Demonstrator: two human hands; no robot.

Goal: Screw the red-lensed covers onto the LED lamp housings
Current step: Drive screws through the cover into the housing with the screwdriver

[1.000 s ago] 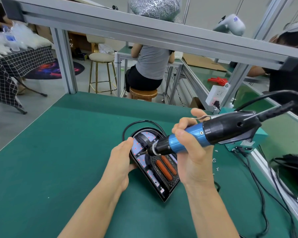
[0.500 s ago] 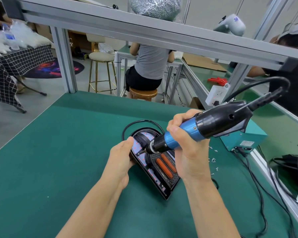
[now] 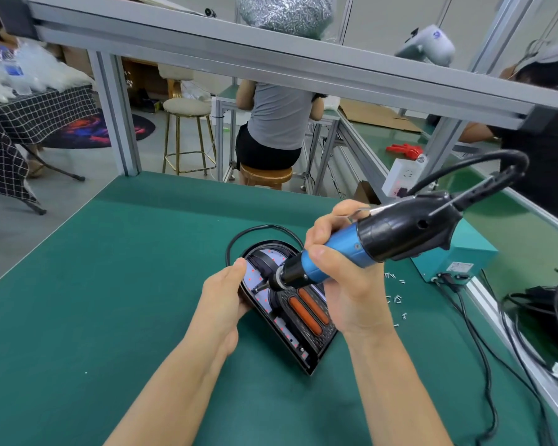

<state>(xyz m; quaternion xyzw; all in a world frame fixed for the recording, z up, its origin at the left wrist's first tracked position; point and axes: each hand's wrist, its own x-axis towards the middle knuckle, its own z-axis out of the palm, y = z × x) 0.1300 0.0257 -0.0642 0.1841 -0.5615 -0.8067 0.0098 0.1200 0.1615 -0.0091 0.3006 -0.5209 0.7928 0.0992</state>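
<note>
- Fingers of the right hand [image 3: 345, 281] curl round the blue barrel of the electric screwdriver [image 3: 361, 244], gripping it tight; its black bit end slants down and left from the thumb.
- The bit tip meets the lamp housing [image 3: 290, 304] just beside the left hand's thumb tip.
- The left hand [image 3: 223, 300] clasps the housing's left rim, thumb lying on the rim's top, the other fingers hidden underneath.
- The housing lies flat on the green mat [image 3: 110, 284], between the two hands, two orange-red lenses [image 3: 306, 309] showing just under the right fingers.
- Loose screws [image 3: 395, 296] lie scattered on the mat, right of the right wrist.
</note>
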